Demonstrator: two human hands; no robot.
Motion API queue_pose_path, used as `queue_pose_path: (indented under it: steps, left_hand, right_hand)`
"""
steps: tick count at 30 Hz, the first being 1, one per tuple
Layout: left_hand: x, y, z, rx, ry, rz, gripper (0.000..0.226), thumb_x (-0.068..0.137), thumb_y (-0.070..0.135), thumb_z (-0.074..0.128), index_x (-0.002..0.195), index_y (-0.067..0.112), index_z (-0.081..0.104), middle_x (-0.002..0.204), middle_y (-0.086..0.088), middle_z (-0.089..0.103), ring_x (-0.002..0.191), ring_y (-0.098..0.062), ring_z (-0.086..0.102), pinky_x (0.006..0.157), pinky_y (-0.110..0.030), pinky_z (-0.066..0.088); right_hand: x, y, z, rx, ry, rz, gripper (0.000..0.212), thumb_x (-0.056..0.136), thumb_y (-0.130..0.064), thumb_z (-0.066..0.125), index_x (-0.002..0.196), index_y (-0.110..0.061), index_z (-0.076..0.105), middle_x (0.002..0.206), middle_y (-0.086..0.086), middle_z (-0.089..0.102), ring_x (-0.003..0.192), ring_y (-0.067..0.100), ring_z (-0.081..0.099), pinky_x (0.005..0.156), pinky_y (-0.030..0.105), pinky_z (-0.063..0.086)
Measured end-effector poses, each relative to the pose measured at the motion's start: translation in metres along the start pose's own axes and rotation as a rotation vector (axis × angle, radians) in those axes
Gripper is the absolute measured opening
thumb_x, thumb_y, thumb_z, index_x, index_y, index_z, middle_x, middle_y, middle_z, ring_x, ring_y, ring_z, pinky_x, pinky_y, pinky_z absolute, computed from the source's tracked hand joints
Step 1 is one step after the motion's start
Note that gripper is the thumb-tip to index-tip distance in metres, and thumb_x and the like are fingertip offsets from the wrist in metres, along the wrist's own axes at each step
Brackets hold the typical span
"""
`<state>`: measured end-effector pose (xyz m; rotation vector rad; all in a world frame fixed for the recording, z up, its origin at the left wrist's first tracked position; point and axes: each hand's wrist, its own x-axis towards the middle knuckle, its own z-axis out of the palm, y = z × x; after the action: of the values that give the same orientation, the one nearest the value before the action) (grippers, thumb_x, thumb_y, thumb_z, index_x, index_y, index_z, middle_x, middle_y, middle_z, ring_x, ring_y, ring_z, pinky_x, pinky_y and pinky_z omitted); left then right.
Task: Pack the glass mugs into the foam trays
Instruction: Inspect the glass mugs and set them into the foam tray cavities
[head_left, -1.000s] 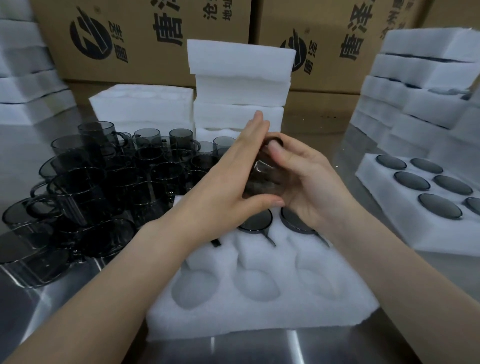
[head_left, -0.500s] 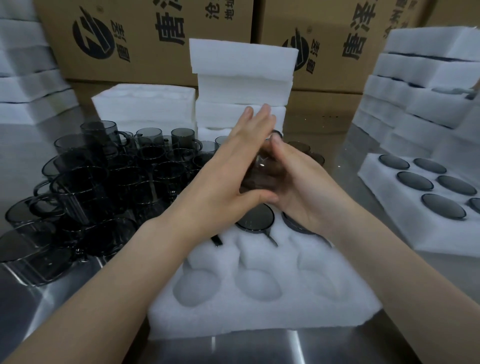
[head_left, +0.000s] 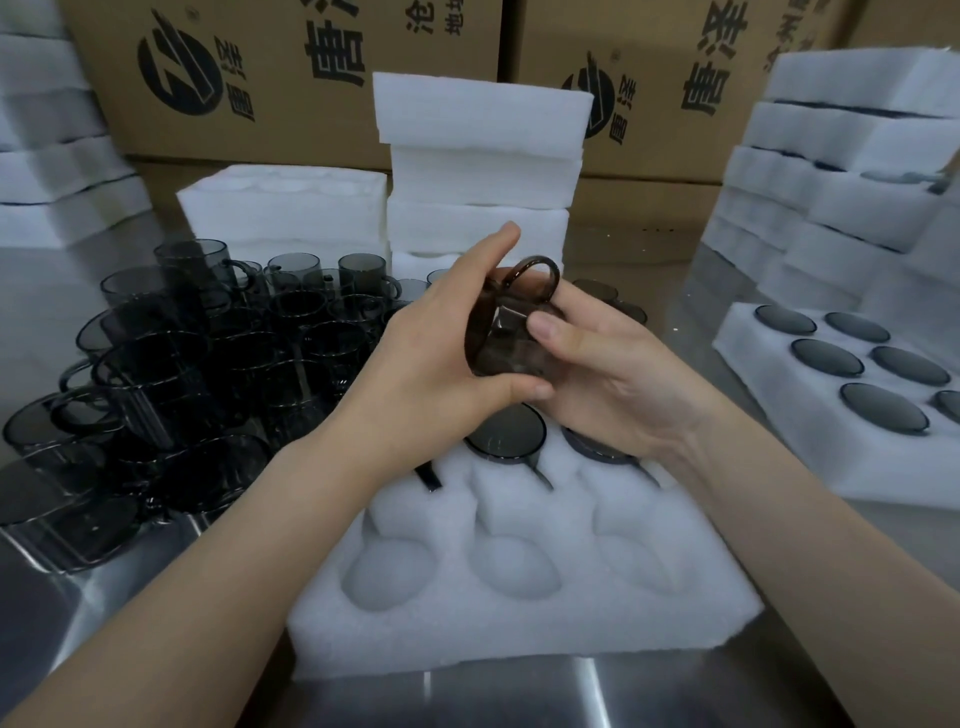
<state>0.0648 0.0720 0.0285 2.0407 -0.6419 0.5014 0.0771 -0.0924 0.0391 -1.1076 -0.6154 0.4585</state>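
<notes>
A smoky glass mug (head_left: 506, 332) is held in the air above the white foam tray (head_left: 519, 613), lying on its side with its handle at the top. My left hand (head_left: 431, 364) cups its left side, thumb under it. My right hand (head_left: 608, 374) grips its right side, thumb across the glass. The tray's near row has three empty round pockets. Mugs sit upside down in the pockets behind, such as one mug base (head_left: 504, 431) below my hands. A crowd of loose dark mugs (head_left: 208, 364) stands on the steel table at the left.
A filled foam tray (head_left: 769, 431) with several mug bases lies at the right. Stacks of foam trays stand at the back middle (head_left: 483, 171), far left (head_left: 57, 156) and right (head_left: 841, 171). Cardboard boxes (head_left: 291, 78) line the back.
The mug has been turned between my hands, so its handle now shows on top. Both hands stay above the tray's far rows.
</notes>
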Motion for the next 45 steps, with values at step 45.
queue_pose_path:
  steps: [45]
  left_hand:
    - [0.004,-0.005,-0.005,-0.486,-0.013,-0.008,0.05,0.07,0.006,0.075,0.114,0.025,0.062,0.113,0.009,0.068,0.114,-0.01,0.062,0.093,-0.022,0.049]
  right_hand:
    - [0.006,0.003,-0.016,0.038,0.298,-0.139,0.025,0.088,-0.003,0.058,0.103,-0.014,0.074,0.096,0.007,0.075,0.08,0.02,0.073,0.063,0.029,0.059]
